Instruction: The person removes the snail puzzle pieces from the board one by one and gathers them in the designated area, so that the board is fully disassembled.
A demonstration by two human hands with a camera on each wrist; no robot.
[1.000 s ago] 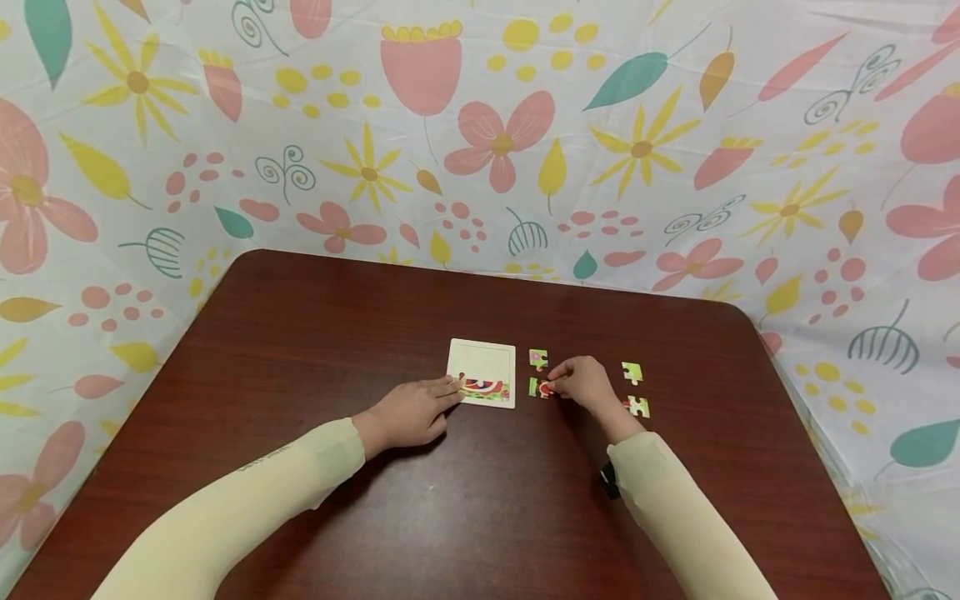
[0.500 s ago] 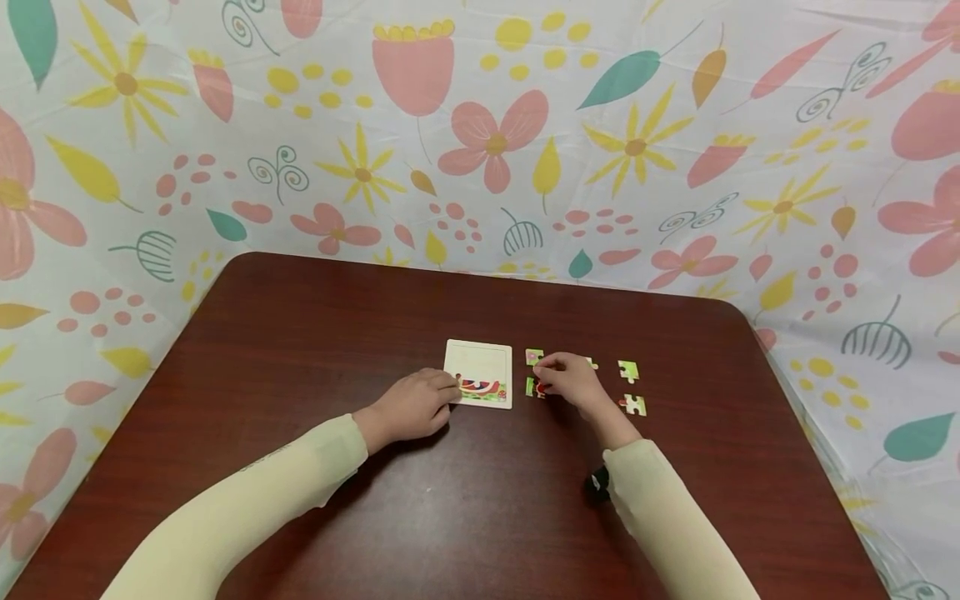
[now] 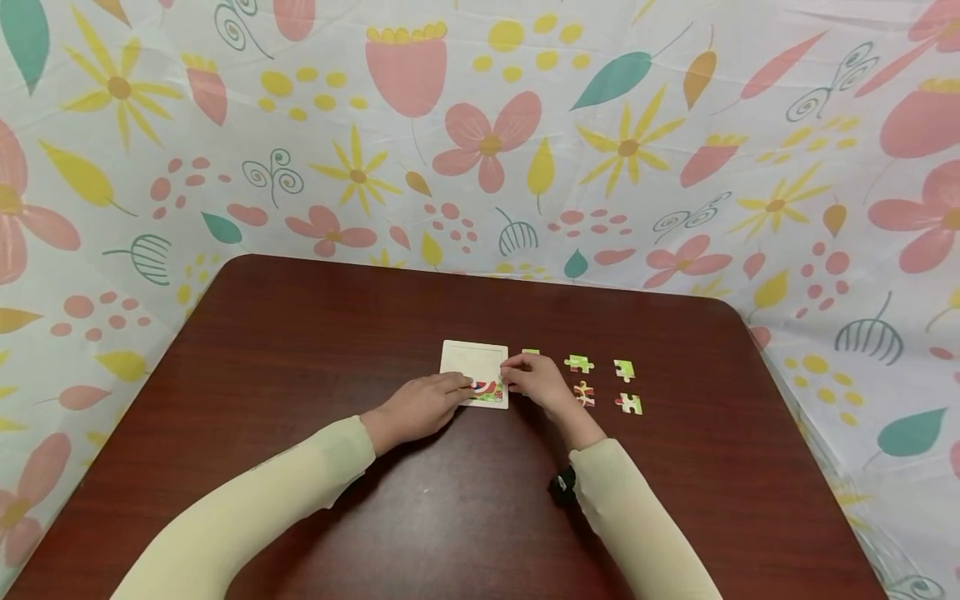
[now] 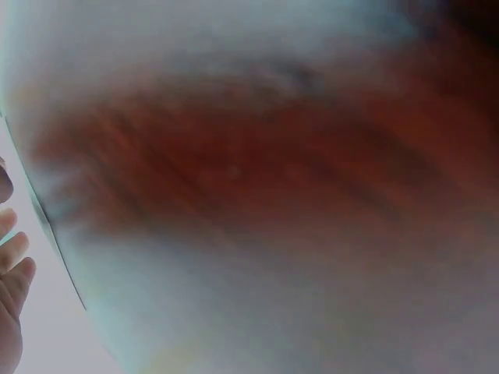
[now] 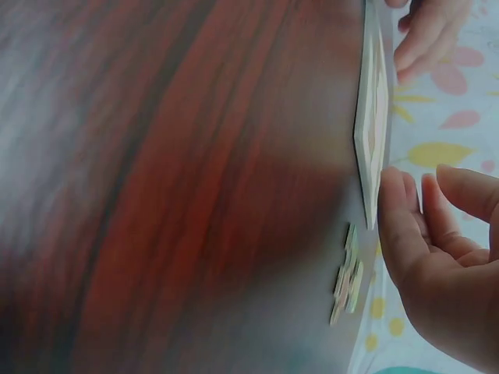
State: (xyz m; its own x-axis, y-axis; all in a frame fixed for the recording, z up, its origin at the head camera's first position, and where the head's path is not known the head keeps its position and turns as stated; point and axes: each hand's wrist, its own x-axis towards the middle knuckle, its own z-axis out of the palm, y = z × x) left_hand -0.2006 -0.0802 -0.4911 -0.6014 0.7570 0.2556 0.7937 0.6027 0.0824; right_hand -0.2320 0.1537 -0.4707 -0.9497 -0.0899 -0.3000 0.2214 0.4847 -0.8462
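A small cream puzzle tray (image 3: 474,354) lies on the table, with a red, white and green picture strip (image 3: 491,389) along its lower part. My left hand (image 3: 423,406) rests over the tray's lower left side, its fingers reaching onto that strip. In the left wrist view only a few fingers (image 4: 14,269) show at the edge. The right hand (image 3: 538,382) is at the tray's right edge, fingertips at or just over the rim. In the right wrist view, no piece shows between its thumb and fingers (image 5: 398,218). Loose puzzle pieces (image 3: 584,394) lie to its right.
Another green piece (image 3: 579,364), a top right piece (image 3: 624,371) and a lower right piece (image 3: 630,404) form rows on the dark red-brown table (image 3: 337,333). A green piece (image 3: 530,352) shows partly behind the right hand. A flower-patterned cloth (image 3: 480,167) hangs behind the table.
My right hand has moved left from the nearest loose pieces to the tray's right edge, uncovering the middle pieces. The left hand's fingers have shifted slightly right over the picture strip.
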